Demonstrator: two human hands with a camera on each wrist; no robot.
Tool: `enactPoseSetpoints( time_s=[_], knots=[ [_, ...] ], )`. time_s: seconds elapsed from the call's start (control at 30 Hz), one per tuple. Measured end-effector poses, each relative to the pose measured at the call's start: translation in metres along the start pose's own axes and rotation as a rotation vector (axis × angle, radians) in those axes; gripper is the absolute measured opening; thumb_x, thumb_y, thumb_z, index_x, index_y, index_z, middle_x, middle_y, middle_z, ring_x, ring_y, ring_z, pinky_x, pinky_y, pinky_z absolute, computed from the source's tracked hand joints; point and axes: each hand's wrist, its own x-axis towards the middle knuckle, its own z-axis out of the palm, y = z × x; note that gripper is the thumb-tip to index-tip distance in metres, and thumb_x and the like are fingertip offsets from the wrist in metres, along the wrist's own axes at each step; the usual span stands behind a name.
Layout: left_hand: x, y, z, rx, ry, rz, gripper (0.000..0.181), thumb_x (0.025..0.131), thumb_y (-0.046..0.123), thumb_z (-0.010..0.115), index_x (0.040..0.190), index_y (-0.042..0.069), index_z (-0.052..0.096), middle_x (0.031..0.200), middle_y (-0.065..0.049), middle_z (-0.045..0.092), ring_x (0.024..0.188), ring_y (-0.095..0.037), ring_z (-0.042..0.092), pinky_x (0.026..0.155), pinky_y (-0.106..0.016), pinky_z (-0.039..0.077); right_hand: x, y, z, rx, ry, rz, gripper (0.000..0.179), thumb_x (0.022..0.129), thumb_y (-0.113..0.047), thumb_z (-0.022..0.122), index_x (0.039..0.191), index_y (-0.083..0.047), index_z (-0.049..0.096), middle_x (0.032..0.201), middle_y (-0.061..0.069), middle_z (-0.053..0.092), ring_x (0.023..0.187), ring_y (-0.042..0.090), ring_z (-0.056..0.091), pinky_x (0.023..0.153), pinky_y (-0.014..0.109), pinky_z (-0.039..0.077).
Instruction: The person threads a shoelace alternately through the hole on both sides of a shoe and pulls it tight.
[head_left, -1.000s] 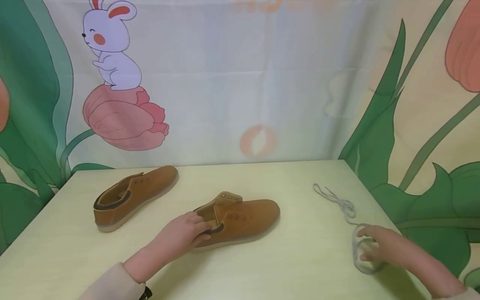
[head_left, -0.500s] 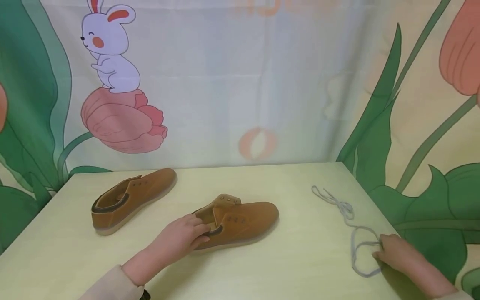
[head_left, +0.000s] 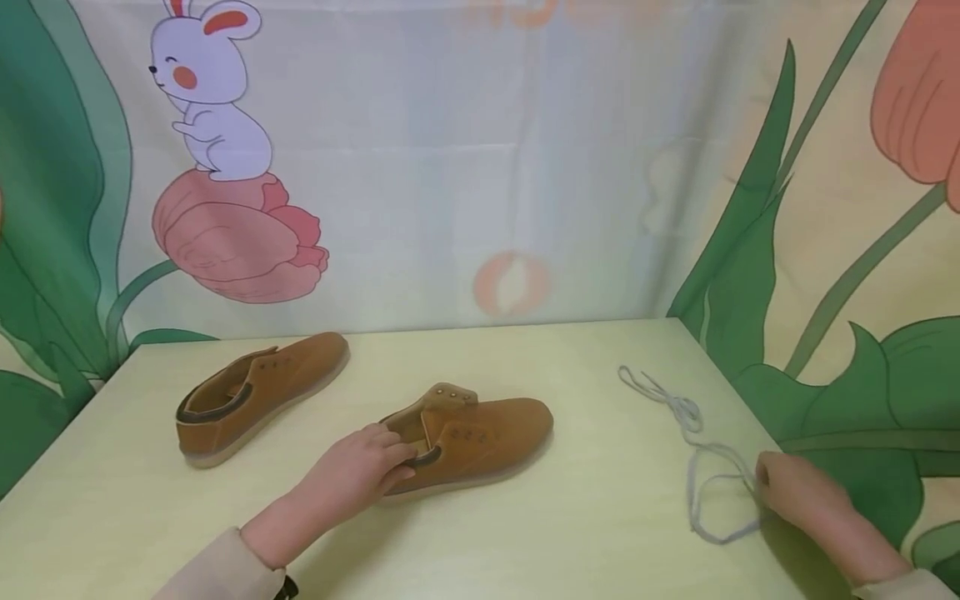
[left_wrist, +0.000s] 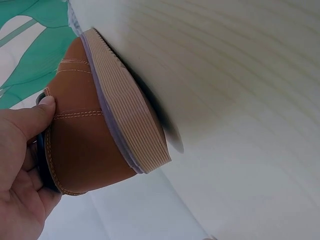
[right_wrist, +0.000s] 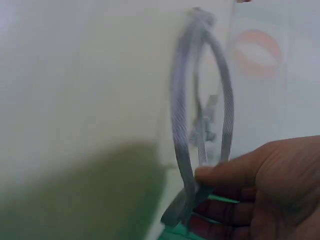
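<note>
A brown shoe (head_left: pixel 495 437) with its laces out lies at the middle of the table, toe to the right. My left hand (head_left: pixel 348 467) holds it at the heel opening. In the left wrist view the thumb presses the outside of the shoe's collar (left_wrist: pixel 75 135), with the other fingers inside. At the table's right edge my right hand (head_left: pixel 806 496) pinches a grey shoelace (head_left: pixel 684 410). The lace trails in loops to a small bundle farther back. Seen from the right wrist, flat strands of the shoelace (right_wrist: pixel 179 110) rise from between thumb and fingers.
A second brown shoe (head_left: pixel 273 400), also without a lace, lies at the back left of the pale table (head_left: pixel 585 533). Behind stands a printed cloth (head_left: pixel 420 208) with a rabbit and tulips.
My right hand has moved from over the lace loops to the right and taken hold of the shoelace, pulling its loop slightly. My left hand has stayed on the shoe.
</note>
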Motion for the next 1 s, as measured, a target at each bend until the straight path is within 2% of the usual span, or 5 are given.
enactPoseSetpoints(
  time_s=[0.17, 0.3, 0.4, 0.7, 1.0],
  knots=[
    [0.001, 0.000, -0.001, 0.000, 0.001, -0.004, 0.012, 0.084, 0.018, 0.082, 0.091, 0.011, 0.075, 0.077, 0.006, 0.064, 0.072, -0.010, 0.050, 0.065, -0.024, 0.046, 0.001, -0.015, -0.024, 0.089, 0.113, -0.062, 0.012, 0.099, -0.011, 0.058, 0.093, -0.001, 0.062, 0.077, 0.004, 0.060, 0.067, 0.016, 0.049, 0.061, 0.033, 0.041],
    [0.001, 0.001, 0.000, -0.001, -0.005, -0.007, 0.012, 0.085, 0.019, 0.081, 0.091, 0.011, 0.075, 0.076, 0.006, 0.063, 0.071, -0.010, 0.048, 0.064, -0.023, 0.044, 0.001, -0.036, -0.042, 0.124, 0.225, -0.093, 0.014, 0.100, -0.011, 0.058, 0.100, 0.001, 0.064, 0.082, 0.008, 0.066, 0.070, 0.016, 0.054, 0.062, 0.034, 0.043],
    [0.001, 0.001, 0.000, -0.002, -0.005, -0.008, 0.012, 0.085, 0.020, 0.080, 0.092, 0.012, 0.075, 0.076, 0.006, 0.063, 0.071, -0.010, 0.048, 0.064, -0.024, 0.044, 0.001, -0.050, -0.052, 0.144, 0.268, -0.104, 0.016, 0.102, -0.012, 0.058, 0.104, 0.003, 0.064, 0.088, 0.014, 0.069, 0.070, 0.016, 0.056, 0.062, 0.034, 0.044],
    [0.000, 0.001, 0.001, -0.002, 0.006, -0.019, 0.014, 0.085, 0.019, 0.081, 0.094, 0.010, 0.076, 0.075, 0.006, 0.062, 0.070, -0.010, 0.046, 0.063, -0.023, 0.042, 0.021, -0.096, -0.067, 0.209, 0.245, -0.168, 0.017, 0.101, -0.016, 0.061, 0.110, -0.003, 0.067, 0.092, 0.014, 0.071, 0.064, 0.013, 0.054, 0.056, 0.031, 0.041],
    [0.000, 0.002, 0.002, -0.009, 0.020, -0.014, 0.013, 0.084, 0.018, 0.081, 0.093, 0.010, 0.076, 0.076, 0.005, 0.063, 0.071, -0.010, 0.047, 0.064, -0.023, 0.043, 0.042, -0.163, -0.068, 0.352, 0.158, -0.285, 0.014, 0.101, -0.012, 0.063, 0.109, -0.004, 0.070, 0.085, 0.008, 0.070, 0.069, 0.014, 0.057, 0.063, 0.030, 0.048]
  ],
)
